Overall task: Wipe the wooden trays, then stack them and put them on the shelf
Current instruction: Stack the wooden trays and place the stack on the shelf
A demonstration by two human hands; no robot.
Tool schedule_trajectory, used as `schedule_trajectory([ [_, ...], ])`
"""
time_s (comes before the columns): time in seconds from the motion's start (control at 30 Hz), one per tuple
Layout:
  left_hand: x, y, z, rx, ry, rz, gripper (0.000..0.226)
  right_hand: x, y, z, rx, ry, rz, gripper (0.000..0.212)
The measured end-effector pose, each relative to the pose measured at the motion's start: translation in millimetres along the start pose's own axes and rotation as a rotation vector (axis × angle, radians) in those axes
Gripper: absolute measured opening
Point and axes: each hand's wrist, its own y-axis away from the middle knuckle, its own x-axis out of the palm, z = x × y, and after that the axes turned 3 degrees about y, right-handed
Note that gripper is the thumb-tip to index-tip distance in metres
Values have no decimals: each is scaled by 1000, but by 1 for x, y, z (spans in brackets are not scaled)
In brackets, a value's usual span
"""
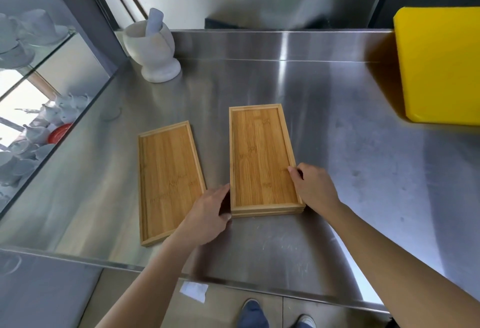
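A stack of wooden trays (261,156) lies on the steel counter (337,132), long side running away from me. My left hand (207,213) presses against the stack's near left edge, its thumb at the front corner. My right hand (313,184) grips the stack's right edge, thumb over the rim. A single wooden tray (167,177) lies flat to the left of the stack, slightly turned, with my left wrist over its near right corner.
A white stone mortar with a pestle (153,47) stands at the back left. A yellow board (439,65) leans at the right. A glass shelf with white cups (28,36) is on the far left. The counter's front edge (233,279) is near my feet.
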Motion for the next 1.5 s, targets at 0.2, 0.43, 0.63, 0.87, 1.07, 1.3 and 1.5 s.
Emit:
schedule_trajectory([
  [0.2,24,3,10,96,-125,-143,76,2,1,0,-47,32,-22,35],
  [0.43,42,6,13,164,-191,-415,64,3,4,0,-49,18,-39,35],
  [0.63,42,6,14,164,-175,-392,74,3,5,0,-23,34,-19,37],
  [0.87,12,21,18,194,42,-518,67,-13,6,19,-131,100,-357,33],
  [1.07,-40,24,61,-315,114,-699,39,-7,8,87,-420,81,-172,26],
  [1.3,-56,38,101,-582,157,-588,43,44,14,158,-545,127,77,27],
  [1.5,-56,40,114,-509,-50,-466,47,67,14,172,-350,385,240,26],
])
